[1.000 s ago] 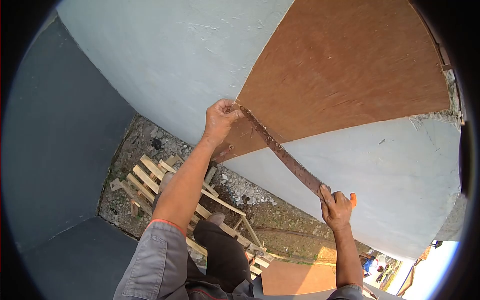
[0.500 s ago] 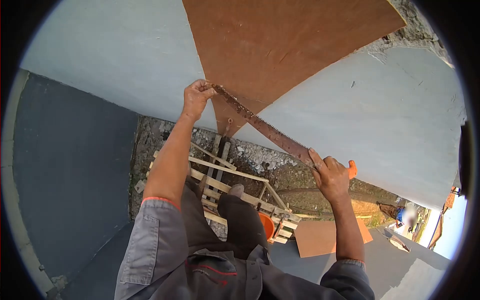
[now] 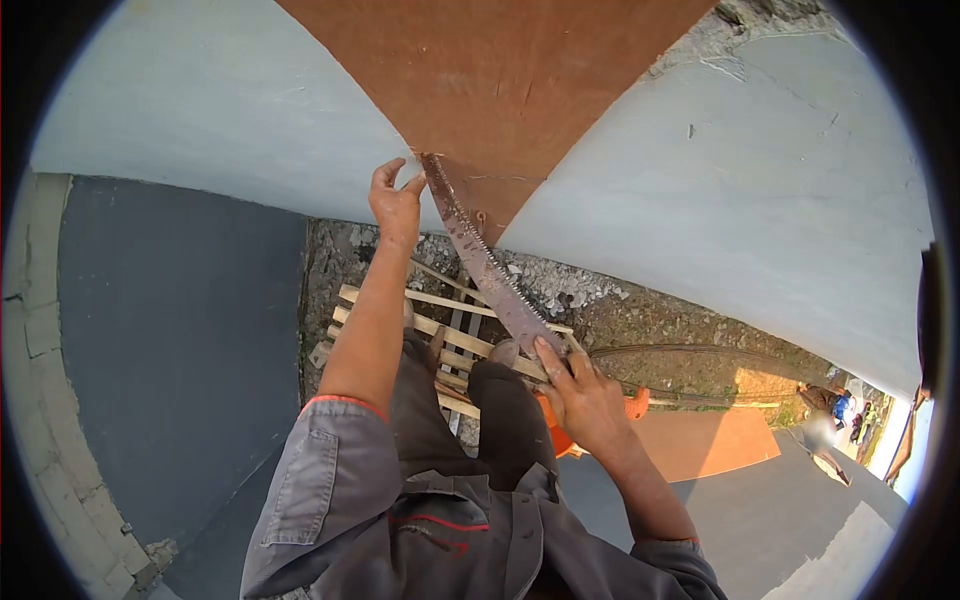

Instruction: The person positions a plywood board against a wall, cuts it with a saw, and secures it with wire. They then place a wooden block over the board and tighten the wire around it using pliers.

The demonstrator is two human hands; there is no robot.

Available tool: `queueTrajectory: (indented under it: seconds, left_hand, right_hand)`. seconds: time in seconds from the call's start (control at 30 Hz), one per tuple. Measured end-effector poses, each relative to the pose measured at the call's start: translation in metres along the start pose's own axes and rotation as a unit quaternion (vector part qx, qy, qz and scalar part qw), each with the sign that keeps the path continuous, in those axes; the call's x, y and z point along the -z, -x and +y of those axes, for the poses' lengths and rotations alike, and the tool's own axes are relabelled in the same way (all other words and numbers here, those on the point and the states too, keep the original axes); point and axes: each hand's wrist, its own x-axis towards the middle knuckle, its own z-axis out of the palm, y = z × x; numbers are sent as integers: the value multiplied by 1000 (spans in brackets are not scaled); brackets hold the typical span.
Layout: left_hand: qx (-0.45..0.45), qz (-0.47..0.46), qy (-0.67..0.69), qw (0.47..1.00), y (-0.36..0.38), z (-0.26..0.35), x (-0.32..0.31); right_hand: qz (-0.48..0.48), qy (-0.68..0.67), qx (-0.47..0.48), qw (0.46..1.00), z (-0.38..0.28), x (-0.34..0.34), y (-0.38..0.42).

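Note:
A rusty handsaw (image 3: 490,268) slants across the middle, its toothed edge facing up and right. My right hand (image 3: 588,400) is closed around its handle end, where some orange shows, with fingers lying on the blade. The saw's tip rests at the left edge of a reddish-brown panel (image 3: 500,80). Beside that tip is my left hand (image 3: 397,200), its thumb and forefinger apart and nothing between them. A small rusty hook (image 3: 481,220) shows near the panel's narrow lower end.
Pale grey walls (image 3: 720,190) flank the brown panel. Below me is a slatted wooden platform (image 3: 430,328) over rubble and soil. An orange bucket (image 3: 556,436) is partly hidden by my right hand. A brown board (image 3: 700,442) lies at lower right. Another person (image 3: 822,430) is far right.
The saw's handle end has swung down and left with my right hand, so the blade stands steeper. My left thumb and forefinger have come off the saw tip and opened.

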Motion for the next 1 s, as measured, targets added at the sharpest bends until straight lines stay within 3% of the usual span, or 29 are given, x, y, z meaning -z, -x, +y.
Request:
queueTrajectory:
  seconds: [0.07, 0.1, 0.17, 0.27, 0.37, 0.57, 0.77, 0.87, 0.9, 1.0]
  left_hand:
    - [182, 12, 127, 975, 10, 19, 24]
    - [177, 0, 122, 977, 14, 31, 33]
    - [355, -183, 157, 903, 12, 57, 48]
    - [321, -240, 89, 912, 20, 88, 27]
    - [278, -303, 11, 911, -6, 69, 34]
    - [314, -307, 30, 898, -5, 66, 60]
    - [294, -318, -42, 901, -39, 88, 108]
    - [271, -420, -233, 834, -39, 122, 134]
    - [265, -429, -234, 831, -42, 126, 141]
    - [61, -523, -407, 747, -57, 132, 152]
  right_hand:
    - [-4, -27, -24, 999, -26, -19, 5]
    - [-20, -51, -42, 998, -39, -27, 6]
    - [-46, -92, -58, 993, -65, -40, 1]
    - [-62, -142, -62, 986, -97, -56, -10]
    - [-85, -185, -57, 977, -121, -55, -20]
    - [-104, -140, -113, 978, -140, -57, 0]
    - [32, -78, -138, 987, -150, -75, -19]
    - [35, -121, -223, 967, -150, -74, -6]
    - [50, -150, -255, 954, -150, -72, 4]
    - [68, -194, -355, 912, -147, -78, 43]
